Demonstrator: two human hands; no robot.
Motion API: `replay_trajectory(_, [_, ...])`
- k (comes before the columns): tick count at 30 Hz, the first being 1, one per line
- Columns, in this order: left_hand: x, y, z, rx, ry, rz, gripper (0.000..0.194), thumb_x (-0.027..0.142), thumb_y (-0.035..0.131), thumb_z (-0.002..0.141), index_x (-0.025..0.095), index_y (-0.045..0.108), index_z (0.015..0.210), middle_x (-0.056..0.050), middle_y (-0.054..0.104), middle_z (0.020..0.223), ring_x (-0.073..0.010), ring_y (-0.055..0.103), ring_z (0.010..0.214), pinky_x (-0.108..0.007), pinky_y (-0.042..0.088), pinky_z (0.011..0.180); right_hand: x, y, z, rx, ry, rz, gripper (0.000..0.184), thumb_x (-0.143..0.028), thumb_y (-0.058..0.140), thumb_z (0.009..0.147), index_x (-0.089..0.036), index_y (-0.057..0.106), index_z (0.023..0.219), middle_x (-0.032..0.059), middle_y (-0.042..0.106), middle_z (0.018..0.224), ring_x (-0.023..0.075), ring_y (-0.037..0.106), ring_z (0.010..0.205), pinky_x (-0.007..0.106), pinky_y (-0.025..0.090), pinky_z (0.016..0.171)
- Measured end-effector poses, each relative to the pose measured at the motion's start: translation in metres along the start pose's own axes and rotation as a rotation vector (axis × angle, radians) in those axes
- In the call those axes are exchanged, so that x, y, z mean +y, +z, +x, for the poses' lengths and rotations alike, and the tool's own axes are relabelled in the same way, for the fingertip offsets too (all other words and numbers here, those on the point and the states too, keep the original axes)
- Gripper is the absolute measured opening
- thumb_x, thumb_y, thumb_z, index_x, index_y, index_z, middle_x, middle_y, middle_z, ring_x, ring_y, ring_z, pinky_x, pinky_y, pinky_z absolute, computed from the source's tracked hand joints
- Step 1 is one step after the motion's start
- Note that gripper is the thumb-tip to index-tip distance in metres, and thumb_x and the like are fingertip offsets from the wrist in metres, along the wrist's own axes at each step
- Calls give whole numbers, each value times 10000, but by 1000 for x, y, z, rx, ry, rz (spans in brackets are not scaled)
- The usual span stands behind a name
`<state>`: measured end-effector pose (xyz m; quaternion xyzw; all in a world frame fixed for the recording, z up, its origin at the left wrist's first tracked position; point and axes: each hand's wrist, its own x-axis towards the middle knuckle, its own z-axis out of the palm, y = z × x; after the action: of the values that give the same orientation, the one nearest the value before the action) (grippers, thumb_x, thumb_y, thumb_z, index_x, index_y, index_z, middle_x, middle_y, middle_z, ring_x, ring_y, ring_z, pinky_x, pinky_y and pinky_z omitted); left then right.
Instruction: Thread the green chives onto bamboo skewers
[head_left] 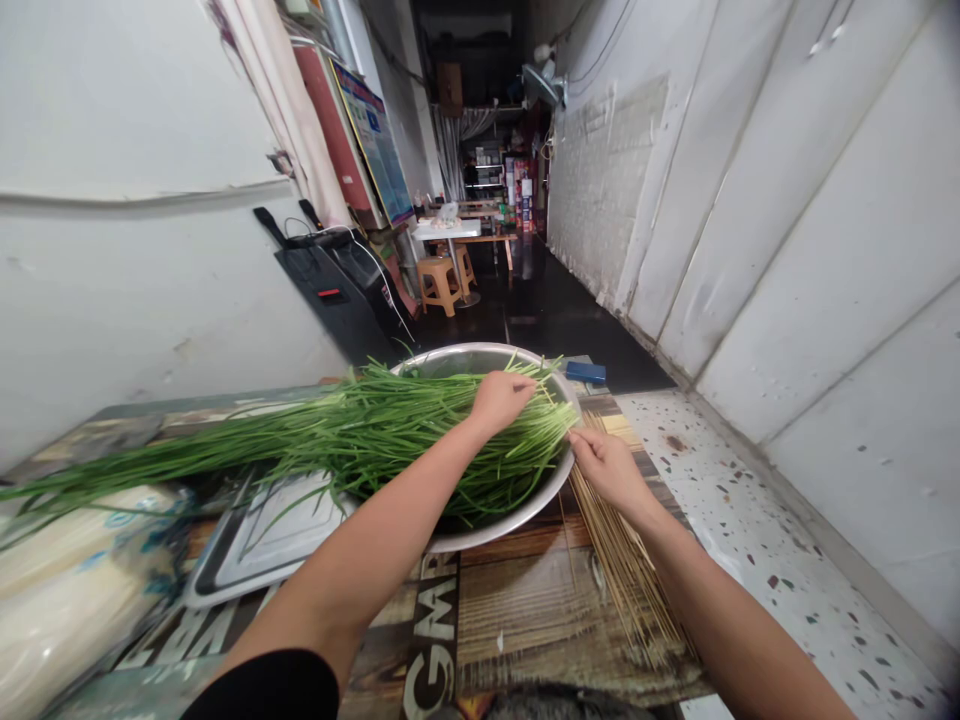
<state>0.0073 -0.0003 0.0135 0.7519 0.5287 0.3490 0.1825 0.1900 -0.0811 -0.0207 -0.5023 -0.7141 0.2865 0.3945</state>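
A large heap of long green garlic chives (420,425) fills a round metal basin (517,522) and trails over its left side. Over the pale stem ends, my left hand (502,400) is closed, thumb and fingers pinched together at the chives. My right hand (604,462) is closed in a pinch at the basin's right rim, by the tips of the stems; what lies between its fingertips is too small to make out. Just below that hand, a bundle of thin bamboo skewers (619,550) lies on the wood-patterned table (525,620).
Left of the basin are a white tray (292,525) and a plastic-wrapped pale package (97,590). A blue box (586,373) sits behind the basin. Farther off stand a black machine (337,280), a white table (448,230) and stools (439,283). A wall (810,220) runs along the right.
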Motion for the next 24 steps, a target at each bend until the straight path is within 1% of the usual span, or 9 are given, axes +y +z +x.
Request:
replay_trajectory(6, [1, -3, 0, -3, 11, 10, 201, 218, 565, 765, 180, 738, 861, -32, 725, 915, -179, 663, 863, -276, 487, 827, -2, 0, 0, -8, -2, -1, 314, -331, 381, 871, -171, 612, 729, 25, 625, 696, 180, 571, 672, 254, 414, 657])
replay_trajectory(12, [1, -4, 1, -4, 37, 14, 193, 228, 585, 762, 178, 739, 868, -45, 723, 918, -181, 666, 861, -273, 488, 808, -1, 0, -1, -12, -15, 0, 314, -323, 386, 864, -174, 582, 669, 10, 576, 625, 166, 542, 628, 240, 393, 620])
replay_trajectory(15, [0, -3, 0, -2, 59, 28, 186, 230, 596, 759, 179, 739, 866, -46, 725, 911, -177, 666, 854, -269, 486, 801, 0, 0, -1, -12, -13, 10, 310, -324, 384, 866, -171, 569, 669, 1, 546, 601, 150, 507, 590, 232, 380, 595])
replay_trajectory(18, [-1, -1, -1, -29, 86, 42, 173, 216, 603, 756, 195, 739, 860, -32, 725, 912, -163, 660, 876, -253, 478, 811, 2, 1, 0, -4, -2, 40, 312, -336, 388, 866, -165, 575, 684, -5, 532, 587, 143, 489, 572, 227, 372, 577])
replay_trajectory(20, [-1, -1, -2, -98, 122, 27, 170, 223, 607, 755, 201, 738, 860, -23, 725, 917, -153, 657, 882, -238, 472, 815, 3, 2, 0, 10, 2, 57, 316, -344, 392, 866, -162, 592, 701, 0, 549, 601, 148, 499, 584, 229, 371, 573])
replay_trajectory(23, [3, -5, -2, -282, 228, 3, 183, 227, 603, 755, 206, 734, 881, -13, 726, 914, -140, 659, 855, -217, 466, 799, 6, 3, 1, 25, 9, 76, 315, -347, 401, 866, -162, 617, 728, 12, 594, 648, 160, 529, 618, 233, 379, 582])
replay_trajectory(24, [5, -6, -2, -317, 250, 4, 185, 220, 599, 754, 205, 735, 879, -10, 727, 907, -137, 658, 844, -213, 464, 792, 6, 3, 2, 23, 8, 80, 312, -344, 404, 867, -163, 625, 740, 15, 609, 669, 163, 538, 631, 234, 384, 593])
